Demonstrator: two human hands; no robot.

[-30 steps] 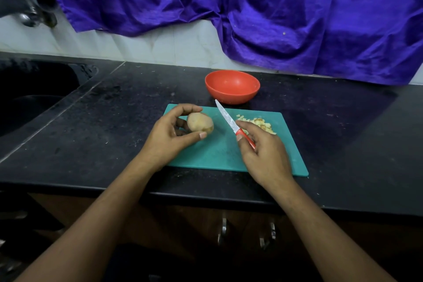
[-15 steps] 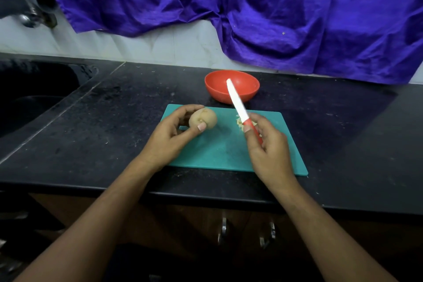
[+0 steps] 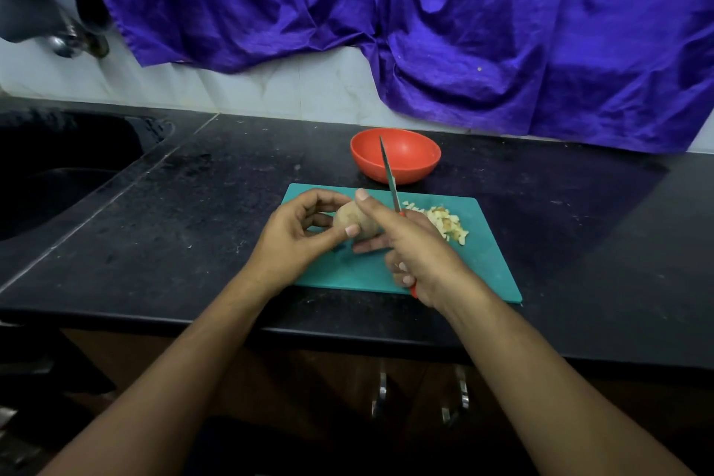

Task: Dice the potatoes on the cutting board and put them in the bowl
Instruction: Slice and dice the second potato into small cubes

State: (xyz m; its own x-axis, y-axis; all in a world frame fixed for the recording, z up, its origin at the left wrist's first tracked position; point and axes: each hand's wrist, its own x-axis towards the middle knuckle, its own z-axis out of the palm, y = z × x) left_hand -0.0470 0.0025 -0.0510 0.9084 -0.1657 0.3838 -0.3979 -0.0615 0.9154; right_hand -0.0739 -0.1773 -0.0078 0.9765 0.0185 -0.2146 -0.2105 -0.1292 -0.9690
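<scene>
A whole brown potato [image 3: 349, 222] lies on the teal cutting board [image 3: 490, 267]. My left hand [image 3: 297, 240] holds it between thumb and fingers. My right hand [image 3: 421, 255] grips the red handle of a knife [image 3: 388, 174], blade pointing up and away, and its forefinger reaches over the potato's top. A small heap of diced potato [image 3: 444, 224] sits on the board's right half. Behind the board stands the red bowl [image 3: 409, 151]; no potato shows inside it.
The black stone counter [image 3: 193, 213] runs left into a dark sink [image 3: 58, 174] with a tap [image 3: 65, 39] above. A purple cloth [image 3: 425, 23] hangs on the wall behind. Cabinet handles [image 3: 459, 390] show below the counter's front edge.
My right hand has swung the knife from lying low over the board to pointing up, and moved left against the potato. My left hand shifted slightly right with the potato.
</scene>
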